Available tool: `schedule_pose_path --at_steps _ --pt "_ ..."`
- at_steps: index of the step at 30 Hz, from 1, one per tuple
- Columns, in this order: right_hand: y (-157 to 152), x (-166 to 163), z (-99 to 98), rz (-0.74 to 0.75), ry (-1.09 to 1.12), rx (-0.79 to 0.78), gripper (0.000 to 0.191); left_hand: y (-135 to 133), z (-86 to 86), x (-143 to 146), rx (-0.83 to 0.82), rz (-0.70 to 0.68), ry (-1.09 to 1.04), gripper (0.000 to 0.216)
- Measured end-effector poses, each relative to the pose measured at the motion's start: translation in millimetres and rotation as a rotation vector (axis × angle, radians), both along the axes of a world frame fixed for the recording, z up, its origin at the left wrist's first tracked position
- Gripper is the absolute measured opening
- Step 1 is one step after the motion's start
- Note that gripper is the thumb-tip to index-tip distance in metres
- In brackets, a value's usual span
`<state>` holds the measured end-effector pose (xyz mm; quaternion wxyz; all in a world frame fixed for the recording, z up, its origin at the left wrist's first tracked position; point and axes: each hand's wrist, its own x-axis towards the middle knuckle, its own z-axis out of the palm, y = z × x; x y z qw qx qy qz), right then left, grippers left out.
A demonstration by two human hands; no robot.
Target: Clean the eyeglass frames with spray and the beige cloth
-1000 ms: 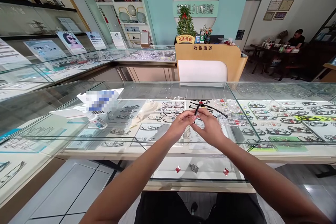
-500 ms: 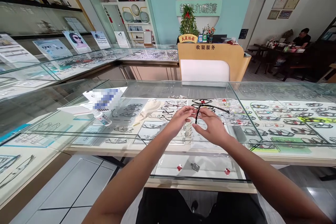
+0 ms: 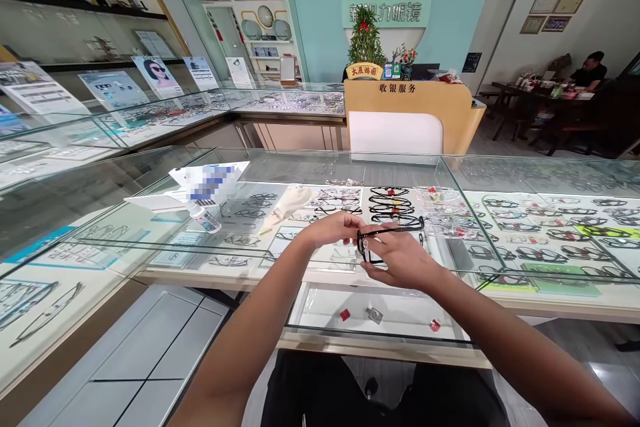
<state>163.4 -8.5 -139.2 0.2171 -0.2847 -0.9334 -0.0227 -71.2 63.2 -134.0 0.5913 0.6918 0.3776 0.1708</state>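
A glass showcase [image 3: 390,355] with a pale, smooth front edge spans the foreground; beneath its clear pane lie red squares [image 3: 345,314] and one grey tag [image 3: 375,315], flat and angular. Above the glass, between the two hands, are black eyeglasses [image 3: 387,229], their thin, glossy frame turned sideways, one slender temple slanting toward the right. The right hand [image 3: 403,253] grasps the frame, fingers reaching behind that temple and the thumb spread below. The left hand [image 3: 334,229] has its fingers bent, the tips at the front of the frame; whether they pinch it I cannot tell.

Farther in, beyond the left hand, lies a limp, creamy cloth [image 3: 290,205], with a white plastic bottle [image 3: 205,219] and a stiff folded card [image 3: 157,202] to its left. Rows of dark, curved spectacles [image 3: 390,203] line the case past the fingers.

Behind stands a wooden desk [image 3: 460,107] with a rounded white panel, a leafy plant [image 3: 367,43] on top. A smooth teal wall [image 3: 313,0] closes the view; a person [image 3: 593,72] sits at a dark table on the right.
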Motion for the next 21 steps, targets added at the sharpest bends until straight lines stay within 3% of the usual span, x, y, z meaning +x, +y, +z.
schedule_pose_path --at_steps 12,16,21 --pt "-18.0 -12.8 -2.8 0.207 0.026 -0.12 0.023 -2.2 4.6 -10.1 -0.077 -0.337 0.107 0.011" --pt "-18.1 -12.8 -4.0 0.163 0.009 -0.095 0.025 -3.2 2.1 -7.2 -0.036 -0.334 0.077 0.009" --pt "-15.7 -11.1 -6.3 0.06 0.02 -0.06 0.031 0.4 -4.7 -7.7 0.01 -0.229 0.031 0.006"
